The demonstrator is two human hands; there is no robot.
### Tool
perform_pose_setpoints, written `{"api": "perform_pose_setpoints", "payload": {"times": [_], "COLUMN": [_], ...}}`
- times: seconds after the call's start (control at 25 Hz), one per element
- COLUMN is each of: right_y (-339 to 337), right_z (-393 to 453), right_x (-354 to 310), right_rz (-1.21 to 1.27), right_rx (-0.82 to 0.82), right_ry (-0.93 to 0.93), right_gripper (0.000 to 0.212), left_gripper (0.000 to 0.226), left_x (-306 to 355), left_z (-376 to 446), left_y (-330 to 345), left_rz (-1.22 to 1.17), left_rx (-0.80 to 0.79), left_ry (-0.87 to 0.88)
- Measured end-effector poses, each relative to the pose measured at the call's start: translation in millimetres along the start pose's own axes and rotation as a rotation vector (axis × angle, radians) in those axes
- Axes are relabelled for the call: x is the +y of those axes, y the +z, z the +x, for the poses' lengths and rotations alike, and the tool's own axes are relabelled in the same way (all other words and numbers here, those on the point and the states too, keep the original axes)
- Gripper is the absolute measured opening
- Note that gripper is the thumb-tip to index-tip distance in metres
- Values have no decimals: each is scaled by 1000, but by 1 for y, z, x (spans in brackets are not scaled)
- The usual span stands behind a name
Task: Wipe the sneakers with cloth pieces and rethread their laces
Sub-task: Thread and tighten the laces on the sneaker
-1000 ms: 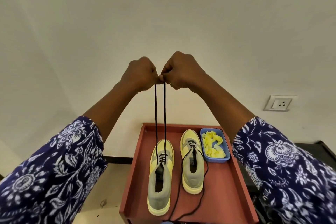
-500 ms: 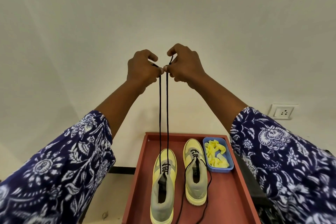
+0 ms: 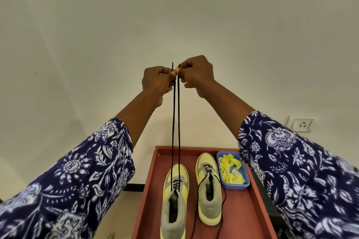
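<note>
Lace is thin, limp cord, weighs nothing, so it only holds shape under tension. You've got both ends pulled straight up from the left sneaker on the tray, left hand and right hand each pinching one near the tip. I'd grip those stiff tips for threading; the rest just flops.

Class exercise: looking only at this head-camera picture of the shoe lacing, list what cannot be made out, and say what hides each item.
- Heel of the left shoe: cut off by the bottom edge of the head view.
- Loose lace of the right shoe: its ends run out of frame at the bottom.
- Right side of the tray: covered by the right sleeve.
- How the fingertips pinch the taut lace: hidden behind the hands' knuckles.
</note>
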State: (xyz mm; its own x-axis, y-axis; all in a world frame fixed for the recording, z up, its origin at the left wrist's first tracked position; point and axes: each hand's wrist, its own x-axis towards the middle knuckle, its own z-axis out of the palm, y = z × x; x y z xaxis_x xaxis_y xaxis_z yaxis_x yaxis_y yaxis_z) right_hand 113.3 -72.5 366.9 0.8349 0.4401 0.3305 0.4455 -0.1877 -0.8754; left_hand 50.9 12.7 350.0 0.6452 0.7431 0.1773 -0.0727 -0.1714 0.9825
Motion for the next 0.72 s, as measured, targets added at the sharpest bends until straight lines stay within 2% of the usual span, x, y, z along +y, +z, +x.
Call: {"api": "perform_pose_setpoints", "payload": {"times": [0.28, 0.72], "right_y": [-4, -6], "right_z": [1, 3], "right_x": [-1, 2], "right_rz": [104, 273], "right_rx": [-3, -40], "right_ry": [41, 151], "right_gripper": [7, 4], "left_gripper": [12, 15], "left_x": [3, 6], "left_z": [-3, -6], "left_y": [2, 1], "left_rz": [-64, -57], "left_rx": [-42, -66], "left_ry": [-48, -18]}}
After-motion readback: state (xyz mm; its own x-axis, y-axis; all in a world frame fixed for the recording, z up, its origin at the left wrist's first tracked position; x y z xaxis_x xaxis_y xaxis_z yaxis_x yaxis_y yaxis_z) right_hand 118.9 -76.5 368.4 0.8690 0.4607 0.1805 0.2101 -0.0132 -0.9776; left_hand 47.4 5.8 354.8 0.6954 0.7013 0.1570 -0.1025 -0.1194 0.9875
